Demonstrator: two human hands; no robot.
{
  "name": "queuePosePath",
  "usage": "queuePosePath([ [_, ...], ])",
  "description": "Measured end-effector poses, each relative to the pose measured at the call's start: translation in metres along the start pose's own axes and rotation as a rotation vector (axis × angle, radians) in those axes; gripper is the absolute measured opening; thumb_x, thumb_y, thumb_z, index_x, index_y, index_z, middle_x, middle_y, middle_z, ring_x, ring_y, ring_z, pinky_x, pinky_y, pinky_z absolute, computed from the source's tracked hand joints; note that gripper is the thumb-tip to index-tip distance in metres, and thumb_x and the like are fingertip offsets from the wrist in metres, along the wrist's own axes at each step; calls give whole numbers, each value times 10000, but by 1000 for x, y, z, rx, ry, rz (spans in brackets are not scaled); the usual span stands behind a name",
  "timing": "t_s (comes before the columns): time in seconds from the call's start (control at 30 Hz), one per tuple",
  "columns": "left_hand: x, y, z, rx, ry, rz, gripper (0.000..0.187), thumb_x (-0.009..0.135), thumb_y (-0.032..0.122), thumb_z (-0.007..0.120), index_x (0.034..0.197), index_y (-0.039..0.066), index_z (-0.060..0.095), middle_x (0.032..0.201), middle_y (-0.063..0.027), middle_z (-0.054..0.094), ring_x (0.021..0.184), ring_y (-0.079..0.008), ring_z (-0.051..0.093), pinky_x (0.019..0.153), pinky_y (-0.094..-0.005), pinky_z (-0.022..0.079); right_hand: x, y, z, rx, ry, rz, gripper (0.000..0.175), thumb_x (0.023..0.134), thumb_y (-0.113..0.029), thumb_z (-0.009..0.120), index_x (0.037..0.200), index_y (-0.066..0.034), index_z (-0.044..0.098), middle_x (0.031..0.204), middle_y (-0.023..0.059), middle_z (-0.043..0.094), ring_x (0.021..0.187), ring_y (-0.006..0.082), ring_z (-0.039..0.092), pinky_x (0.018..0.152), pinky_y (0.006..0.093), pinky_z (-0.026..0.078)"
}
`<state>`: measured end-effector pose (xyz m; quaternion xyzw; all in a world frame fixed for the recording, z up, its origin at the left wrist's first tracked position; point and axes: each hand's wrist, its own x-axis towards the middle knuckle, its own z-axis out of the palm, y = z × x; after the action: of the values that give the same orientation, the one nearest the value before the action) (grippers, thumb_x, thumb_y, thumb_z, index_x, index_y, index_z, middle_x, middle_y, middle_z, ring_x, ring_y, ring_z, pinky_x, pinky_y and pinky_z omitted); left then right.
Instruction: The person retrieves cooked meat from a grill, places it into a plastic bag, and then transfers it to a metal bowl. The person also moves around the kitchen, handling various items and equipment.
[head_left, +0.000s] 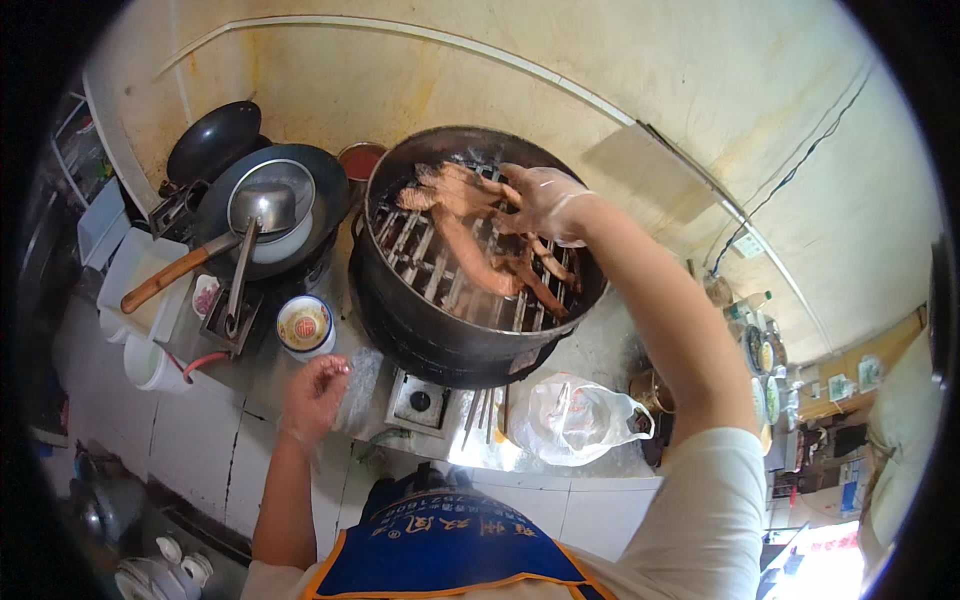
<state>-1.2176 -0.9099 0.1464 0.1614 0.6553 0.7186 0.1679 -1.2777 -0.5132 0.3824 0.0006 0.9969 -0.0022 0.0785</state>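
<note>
My right hand (544, 202), in a clear plastic glove, reaches into a large black pot (450, 349). Its fingers and thumb are spread at the far end of the browned meat pieces; whether they grip a piece is unclear. A long curved strip of meat (469, 255) and thinner dark strips (544, 289) lie on a slatted metal rack (416, 259) inside the pot. Faint steam seems to hang over them. My left hand (319, 394) hovers by the counter's front edge with curled fingers, just below a patterned enamel cup (306, 324). Its palm is mostly hidden.
Left of the pot, a wok (330, 176) holds a strainer and a metal ladle (262, 206). White plastic tubs (154, 281) stand farther left. A white plastic bag (574, 420) lies on the counter beside thin sticks (480, 416). A gas burner's square base (418, 405) sits before the pot.
</note>
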Motion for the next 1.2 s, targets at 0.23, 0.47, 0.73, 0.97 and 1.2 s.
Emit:
queuePosePath([
  [0.23, -30, -44, -49, 78, -2, -157, 122, 954, 35, 635, 1076, 29, 636, 993, -11, 637, 892, -85, 591, 810, -234, 480, 92, 2, 43, -124, -165, 125, 854, 693, -371, 866, 1372, -34, 473, 1199, 248, 657, 1138, 424, 617, 952, 468, 502],
  [0.47, -42, -102, -86, 41, 149, -322, 87, 948, 64, 660, 1023, 31, 632, 920, -12, 644, 860, -101, 600, 803, -260, 492, 110, 18, 60, 16, -140, 138, 657, 697, -329, 865, 1206, -18, 590, 1143, 241, 679, 1111, 404, 639, 923, 465, 513],
  [0.73, -38, -116, -85, 184, 121, -352, 96, 947, 94, 661, 1011, 24, 646, 896, -14, 656, 812, -106, 600, 775, -263, 495, 118, 15, 81, -31, -21, 162, 568, 746, -314, 777, 1193, -10, 604, 1032, 262, 694, 1026, 417, 660, 877, 457, 532],
  [0.97, -38, -116, -76, 207, 68, -398, 120, 940, 75, 646, 1051, 31, 650, 934, -41, 674, 836, -136, 616, 788, -292, 507, 115, 11, 79, 8, 25, 165, 513, 788, -154, 693, 1238, 32, 532, 1057, 274, 688, 1027, 440, 658, 893, 460, 532],
  [1.2, -42, -127, -89, 300, 81, -376, 119, 950, 126, 643, 1016, 28, 656, 881, -53, 669, 801, -132, 613, 764, -301, 507, 66, 24, 58, 193, -144, 214, 656, 775, -130, 798, 1334, 24, 493, 1221, 176, 661, 1133, 245, 622, 979, 348, 486],
])
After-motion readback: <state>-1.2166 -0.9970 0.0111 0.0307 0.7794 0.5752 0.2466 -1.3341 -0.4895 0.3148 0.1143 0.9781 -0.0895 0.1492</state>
